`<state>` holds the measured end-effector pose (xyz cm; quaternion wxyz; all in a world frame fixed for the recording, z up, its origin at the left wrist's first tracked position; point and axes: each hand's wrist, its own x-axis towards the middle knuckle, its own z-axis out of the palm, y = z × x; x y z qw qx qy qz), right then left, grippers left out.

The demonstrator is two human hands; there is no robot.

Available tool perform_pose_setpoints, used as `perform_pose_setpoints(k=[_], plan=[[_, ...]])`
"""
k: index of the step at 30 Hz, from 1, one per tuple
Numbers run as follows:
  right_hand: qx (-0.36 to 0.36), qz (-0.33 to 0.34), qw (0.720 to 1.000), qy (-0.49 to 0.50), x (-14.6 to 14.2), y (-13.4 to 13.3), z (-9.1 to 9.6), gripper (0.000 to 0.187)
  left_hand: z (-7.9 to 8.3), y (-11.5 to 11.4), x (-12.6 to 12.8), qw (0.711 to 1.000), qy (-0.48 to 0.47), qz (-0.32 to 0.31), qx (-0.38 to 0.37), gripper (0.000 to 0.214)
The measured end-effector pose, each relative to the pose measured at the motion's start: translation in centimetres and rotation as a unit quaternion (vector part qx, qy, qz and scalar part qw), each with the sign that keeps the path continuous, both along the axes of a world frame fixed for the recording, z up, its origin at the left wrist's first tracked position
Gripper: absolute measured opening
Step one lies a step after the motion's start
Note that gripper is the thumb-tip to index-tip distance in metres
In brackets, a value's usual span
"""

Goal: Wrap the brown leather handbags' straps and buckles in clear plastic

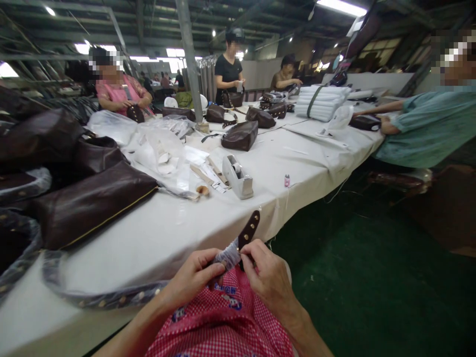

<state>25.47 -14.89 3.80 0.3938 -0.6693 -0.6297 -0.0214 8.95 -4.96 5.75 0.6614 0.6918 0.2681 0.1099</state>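
A dark brown strap with gold studs lies across my lap, its rounded end pointing up and away from me. Clear plastic wrap covers the part below that end. My left hand is closed around the wrapped part, thumb on top. At the edge of the plastic, my right hand pinches with thumb and fingertips; whether they grip the wrap or the strap is too small to tell. A wrapped, studded length of strap runs along the table edge to the left, partly behind my left forearm.
Dark leather bags are piled at the left. A tape dispenser, paper scraps and plastic bags lie on the white-covered table. Farther off are a bundled white stack and a small fan. Several people work around the table.
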Motion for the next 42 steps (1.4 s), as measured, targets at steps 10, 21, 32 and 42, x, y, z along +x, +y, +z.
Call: perform_pose_setpoints(k=[10, 21, 32, 42], plan=[[0.086, -0.060, 0.994, 0.031, -1.4, 0.3, -2.7, 0.014, -1.0, -0.5, -0.3, 0.988, 0.084, 0.037, 0.124, 0.027], [-0.015, -0.269, 0.930, 0.249, 5.3, -1.3, -6.6, 0.021, -1.0, -0.2, -2.1, 0.996, 0.070, -0.060, -0.011, 0.030], [-0.098, -0.043, 0.797, 0.594, 7.1, -2.5, -6.8, 0.052, -0.2, -0.5, -2.7, 0.989, 0.098, -0.108, 0.014, 0.026], [-0.131, -0.043, 0.798, 0.587, 7.4, -3.1, -7.5, 0.038, 0.5, 0.0, -4.3, 0.986, 0.123, -0.115, 0.010, 0.024]])
